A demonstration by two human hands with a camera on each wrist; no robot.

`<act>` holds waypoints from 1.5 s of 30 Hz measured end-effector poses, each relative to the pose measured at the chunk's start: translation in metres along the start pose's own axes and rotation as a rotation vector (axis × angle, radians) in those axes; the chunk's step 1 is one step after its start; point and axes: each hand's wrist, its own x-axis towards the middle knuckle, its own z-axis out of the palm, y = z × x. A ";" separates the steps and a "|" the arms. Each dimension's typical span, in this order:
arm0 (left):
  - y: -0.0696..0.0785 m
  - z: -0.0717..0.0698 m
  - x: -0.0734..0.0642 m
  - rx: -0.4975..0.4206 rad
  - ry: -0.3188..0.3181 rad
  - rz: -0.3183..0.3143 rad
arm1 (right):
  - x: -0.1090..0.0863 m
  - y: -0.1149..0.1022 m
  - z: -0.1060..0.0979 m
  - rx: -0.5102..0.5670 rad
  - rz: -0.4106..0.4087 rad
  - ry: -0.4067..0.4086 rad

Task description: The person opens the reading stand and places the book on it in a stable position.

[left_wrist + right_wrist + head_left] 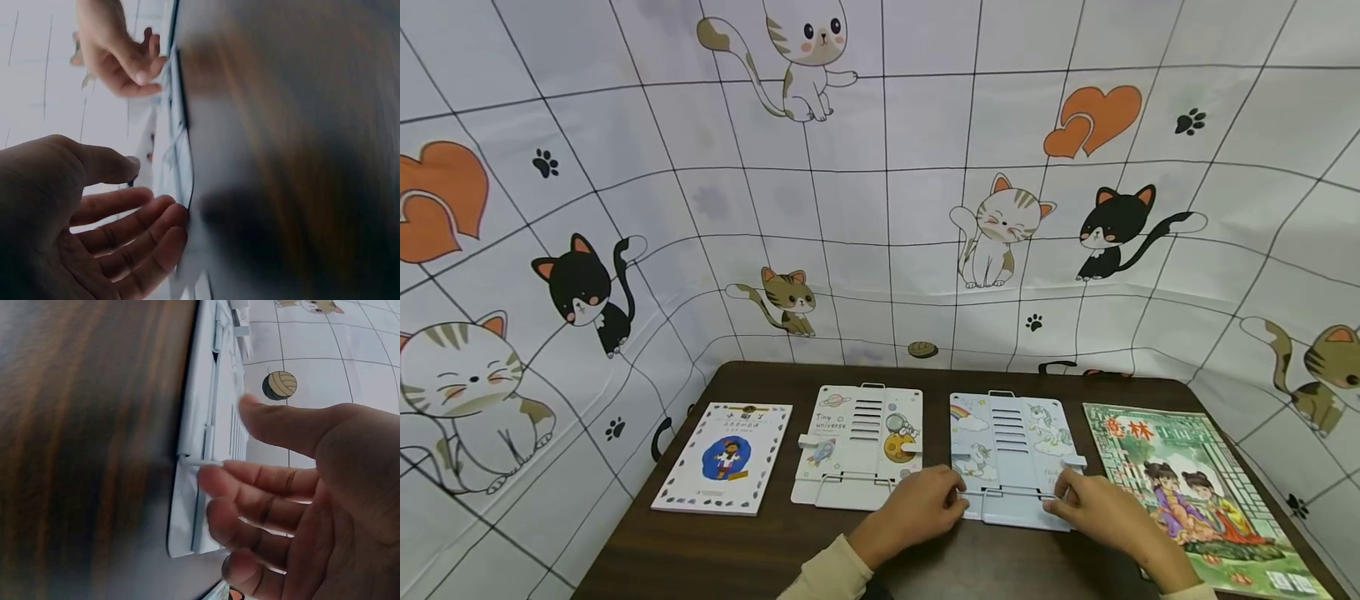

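Cream sleeve at its wrist, the left hand (pixel 921 506) is loose and pinches nothing at the lower left corner of the unicorn stand (pixel 1011 450), which lies on the brown table (pixel 700 567) right of the frame's bottom middle, and the right hand (pixel 1097 510), loose too with its thumb apart, has a fingertip by the stand's white wire (pixel 194 462). Just left lies the Tiny universe stand (pixel 865 458), then a white book (pixel 726 458); a green magazine (pixel 1202 500) fills the lower right, and cat-print sheeting (pixel 925 208) hangs across the top.
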 end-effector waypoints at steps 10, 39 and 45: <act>0.022 0.020 0.007 0.096 -0.047 -0.028 | 0.004 0.040 0.021 0.070 -0.146 -0.054; 0.035 0.027 0.017 0.053 -0.087 -0.061 | -0.003 0.027 0.016 0.036 -0.148 -0.060; 0.024 0.034 0.021 0.025 -0.108 -0.065 | -0.003 0.024 0.008 0.151 -0.201 -0.119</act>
